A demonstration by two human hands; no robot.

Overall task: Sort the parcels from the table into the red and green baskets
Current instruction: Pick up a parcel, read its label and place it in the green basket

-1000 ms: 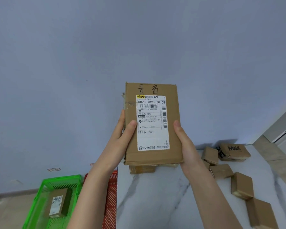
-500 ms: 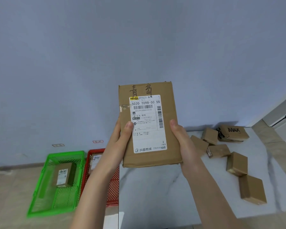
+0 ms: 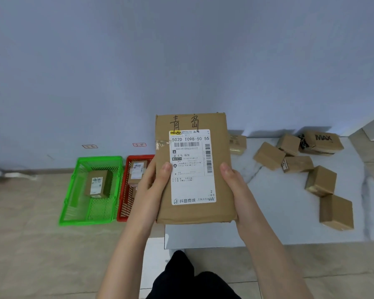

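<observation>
I hold a flat brown cardboard parcel [image 3: 192, 212] upright in front of me, its white shipping label and handwritten characters facing me. My left hand [image 3: 153, 186] grips its left edge with the thumb on the label. My right hand [image 3: 235, 190] grips its right edge. On the floor to the left stand a green basket [image 3: 73, 190] with one labelled parcel [image 3: 97, 184] inside and a red basket [image 3: 122, 197] with parcels [image 3: 137, 171], partly hidden by my left hand.
A white marble table [image 3: 279, 212] carries several small brown boxes [image 3: 321, 180] at its right and back, one marked MAX [image 3: 323, 140]. A blue wall rises behind. Two small tags [image 3: 139, 144] are stuck on the wall above the baskets. Beige floor tiles lie left.
My view has tipped downward, so the baskets, the table's front edge and my legs now show. Both hands keep the same hold on the parcel.
</observation>
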